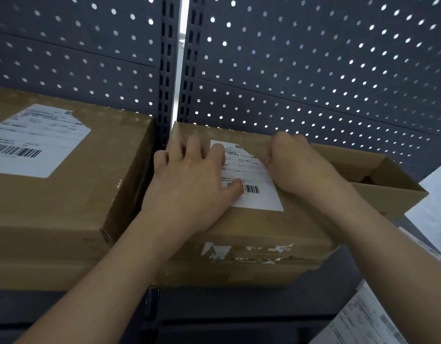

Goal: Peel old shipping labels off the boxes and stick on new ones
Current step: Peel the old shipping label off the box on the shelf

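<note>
Shipping label (254, 194) sits white on top of the middle box (264, 227), barcode toward the near edge, and both hands are on it. The left hand (189, 184) lies flat with fingers spread and straight, pressing down on the label's left half, holding nothing. The right hand (296, 165) is curled at the label's right edge and looks to be pinching it, though the fingertips are hidden. On the box's front face, torn white scraps (246, 252) cling to the cardboard. Just to the left stands a bigger box (78, 194) with its own printed label (35, 140) on top. Behind the right hand sits an open box (388, 180). Grey pegboard (313, 58) backs the shelf, and printed sheets (363, 319) lie at lower right.
</note>
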Motion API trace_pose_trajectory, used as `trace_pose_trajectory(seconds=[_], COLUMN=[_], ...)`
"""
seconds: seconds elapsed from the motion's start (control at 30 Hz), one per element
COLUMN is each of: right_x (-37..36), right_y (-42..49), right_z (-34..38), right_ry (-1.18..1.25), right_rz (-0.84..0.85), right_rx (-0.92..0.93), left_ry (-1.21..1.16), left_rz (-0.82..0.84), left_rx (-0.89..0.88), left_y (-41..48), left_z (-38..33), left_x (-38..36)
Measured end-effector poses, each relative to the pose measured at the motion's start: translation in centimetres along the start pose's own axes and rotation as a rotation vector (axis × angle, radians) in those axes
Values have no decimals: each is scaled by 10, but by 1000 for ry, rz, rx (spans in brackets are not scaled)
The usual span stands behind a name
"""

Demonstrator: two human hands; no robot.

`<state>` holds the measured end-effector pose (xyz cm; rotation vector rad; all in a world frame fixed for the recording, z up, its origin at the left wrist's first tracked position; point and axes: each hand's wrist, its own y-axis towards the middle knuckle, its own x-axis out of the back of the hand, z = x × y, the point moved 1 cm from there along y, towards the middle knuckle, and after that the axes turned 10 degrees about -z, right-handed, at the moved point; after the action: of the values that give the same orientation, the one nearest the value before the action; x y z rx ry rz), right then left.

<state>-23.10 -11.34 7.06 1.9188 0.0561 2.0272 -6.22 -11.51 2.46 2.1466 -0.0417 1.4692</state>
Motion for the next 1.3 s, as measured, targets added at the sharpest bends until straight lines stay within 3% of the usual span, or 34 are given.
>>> trace_pose_trajectory(seconds=[0.07, 0.2, 0.23, 0.4, 0.6, 0.8, 0.93, 1.3], right_x=[3, 7, 7, 3, 0, 3, 9, 3], right_y=[5, 6, 5, 8, 10, 10, 6, 3], right_z=[-8, -30, -33, -24, -9, -12, -21, -6], right_ry=[99, 640, 669, 343, 147, 228, 316, 172], right_rz=[38, 138, 128, 47, 37, 145, 82, -2], right_rx=[-22, -188, -188, -84, -71, -68, -107, -112], left_ry=[-2, -8, -8, -5, -12, 5, 10, 2], left_rz=[3, 1, 1, -10, -13, -12, -8, -8], left_rx=[1, 0, 3, -1, -1, -8, -8, -5], left_y=[0, 1, 1, 1, 1, 1, 1, 0], left_z=[0, -1, -1, -1, -1, 0, -1, 0], left_x=[0, 1, 1, 1, -1, -2, 0, 0])
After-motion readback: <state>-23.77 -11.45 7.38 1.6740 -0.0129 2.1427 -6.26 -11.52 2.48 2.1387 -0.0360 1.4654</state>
